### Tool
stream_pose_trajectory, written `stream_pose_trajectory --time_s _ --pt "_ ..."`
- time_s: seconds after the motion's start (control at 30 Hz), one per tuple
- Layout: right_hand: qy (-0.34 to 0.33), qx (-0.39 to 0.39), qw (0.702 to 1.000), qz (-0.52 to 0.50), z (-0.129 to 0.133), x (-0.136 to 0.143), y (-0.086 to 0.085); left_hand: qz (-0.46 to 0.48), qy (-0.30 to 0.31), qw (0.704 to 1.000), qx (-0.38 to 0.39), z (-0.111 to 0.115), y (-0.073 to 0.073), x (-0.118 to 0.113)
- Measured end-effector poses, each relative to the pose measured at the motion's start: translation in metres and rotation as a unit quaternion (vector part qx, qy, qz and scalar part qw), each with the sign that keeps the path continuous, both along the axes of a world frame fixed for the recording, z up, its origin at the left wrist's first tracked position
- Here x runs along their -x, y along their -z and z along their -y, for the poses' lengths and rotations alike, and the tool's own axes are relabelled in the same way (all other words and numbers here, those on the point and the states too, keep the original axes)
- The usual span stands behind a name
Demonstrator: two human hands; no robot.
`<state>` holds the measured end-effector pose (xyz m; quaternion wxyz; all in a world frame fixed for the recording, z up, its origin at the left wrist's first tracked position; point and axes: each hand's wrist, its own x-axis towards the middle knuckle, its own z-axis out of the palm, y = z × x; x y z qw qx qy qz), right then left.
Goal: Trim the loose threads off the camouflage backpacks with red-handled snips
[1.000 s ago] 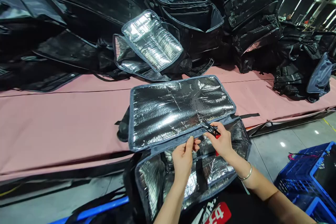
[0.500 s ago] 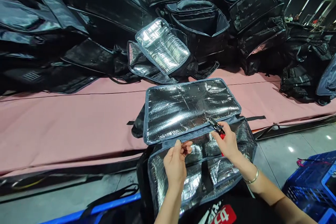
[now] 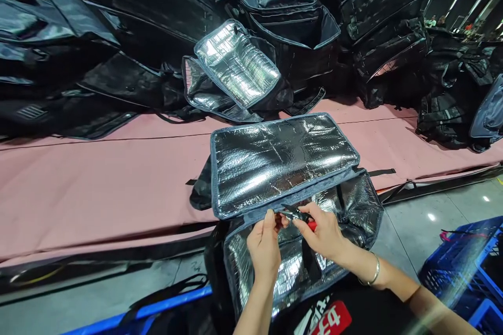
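A black bag (image 3: 291, 267) with a silver foil lining lies open at the table's near edge, its foil-lined lid (image 3: 283, 162) folded back. My right hand (image 3: 324, 233) is closed on small black snips (image 3: 294, 213) with a red part, their blades pointing left. At the left part of the hinge seam, my left hand (image 3: 265, 243) pinches something too small to make out, thumb and finger together. The snips' tips are close beside the left fingertips.
Black bags (image 3: 149, 15) are heaped along the back of the pink-covered table (image 3: 98, 178), one with a silver flap (image 3: 239, 65). A blue crate (image 3: 456, 256) stands on the floor at the right. Blue edging (image 3: 173, 301) shows at the lower left.
My right hand has moved left and down with the snips, bringing them beside my left fingertips. My left hand has stayed nearly in place. The view has shifted slightly.
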<state>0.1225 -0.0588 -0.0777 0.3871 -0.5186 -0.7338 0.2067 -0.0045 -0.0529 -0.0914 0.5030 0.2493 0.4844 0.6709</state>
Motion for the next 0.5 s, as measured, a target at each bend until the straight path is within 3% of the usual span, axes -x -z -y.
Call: stream_pose_trajectory --time_s 0.2,0.5 --pt "0.043 0.024 0.998 -0.029 -0.0009 -0.0068 -0.001 -0.008 0.006 1.0 0.004 0.001 0.0008 0.0005" --pt "0.009 0.009 1.0 0.008 0.0011 0.0012 -0.0014 -0.002 0.014 1.0 -0.009 0.0012 0.0003 0.0001"
